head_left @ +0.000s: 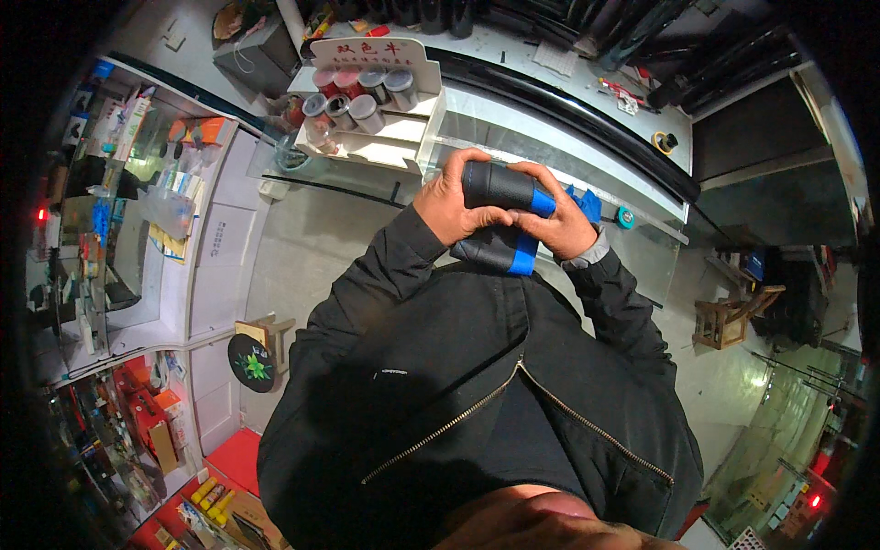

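In front of my chest I hold a black, leather-textured item with blue end sections (pixel 500 186). It shows as two thick, rounded parts, one above the other, and its exact kind is unclear. My left hand (pixel 446 208) grips its left side, with the thumb lying across the middle. On the right, near the blue sections, my right hand (pixel 562 227) is closed around it, fingers over the top. Both thumbs come close together between the two parts. The lower part sits against my black jacket (pixel 412 348). Some fingertips are hidden behind the item.
A glass counter (pixel 522 137) lies beyond my hands. On it stand a white display rack (pixel 426 69) with several lidded jars and a teal round object (pixel 625 217). Shelves (pixel 174 302) line the left side. A black-seated stool (pixel 255 360) and a wooden stool (pixel 721 321) stand on the floor.
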Demonstrator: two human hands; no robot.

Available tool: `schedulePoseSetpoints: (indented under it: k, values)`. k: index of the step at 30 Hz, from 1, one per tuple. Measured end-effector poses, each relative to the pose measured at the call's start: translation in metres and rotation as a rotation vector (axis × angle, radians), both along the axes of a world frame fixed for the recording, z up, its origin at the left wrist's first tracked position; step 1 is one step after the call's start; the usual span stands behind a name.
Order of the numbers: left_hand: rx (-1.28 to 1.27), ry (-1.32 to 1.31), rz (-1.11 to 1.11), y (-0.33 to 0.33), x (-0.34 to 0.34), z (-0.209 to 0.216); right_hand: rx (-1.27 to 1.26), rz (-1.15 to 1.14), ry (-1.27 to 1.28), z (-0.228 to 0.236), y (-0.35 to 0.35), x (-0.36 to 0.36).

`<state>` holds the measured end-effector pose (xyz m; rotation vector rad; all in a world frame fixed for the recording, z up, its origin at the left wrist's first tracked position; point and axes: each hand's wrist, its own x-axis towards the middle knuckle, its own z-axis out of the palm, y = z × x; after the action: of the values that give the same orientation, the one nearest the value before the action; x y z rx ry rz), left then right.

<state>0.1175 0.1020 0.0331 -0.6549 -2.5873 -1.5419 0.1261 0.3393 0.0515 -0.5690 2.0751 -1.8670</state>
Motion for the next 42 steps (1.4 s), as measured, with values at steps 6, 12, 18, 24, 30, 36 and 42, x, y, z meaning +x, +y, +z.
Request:
schedulePoseSetpoints:
  k: [6, 12, 18, 24, 30, 36, 42]
  values:
    - [0.07, -0.299, -0.18, -0.01, -0.006, -0.001, 0.075, 0.02, -0.064, -0.006, 0.004, 0.001]
    - [0.227, -0.449, -0.123, -0.009, -0.006, -0.005, 0.12, -0.211, 0.366, -0.01, -0.009, 0.003]
    - [0.328, -0.46, -0.214, -0.008, 0.009, -0.015, -0.064, -0.17, 0.192, -0.016, -0.016, 0.01]
    - [0.427, -0.639, -0.226, -0.01, -0.003, -0.02, 0.056, -0.04, 0.295, -0.004, -0.003, 0.004]
    - [0.35, -0.773, -0.285, -0.02, -0.003, -0.008, 0.217, 0.13, 0.436, 0.005, 0.009, 0.007]
    - [0.42, -0.635, -0.33, -0.016, 0.008, 0.003, 0.221, 0.14, 0.344, 0.003, 0.015, 0.01]
    - [0.459, -0.705, -0.36, -0.017, 0.014, 0.012, 0.137, 0.104, 0.17, -0.003, 0.015, 0.017]
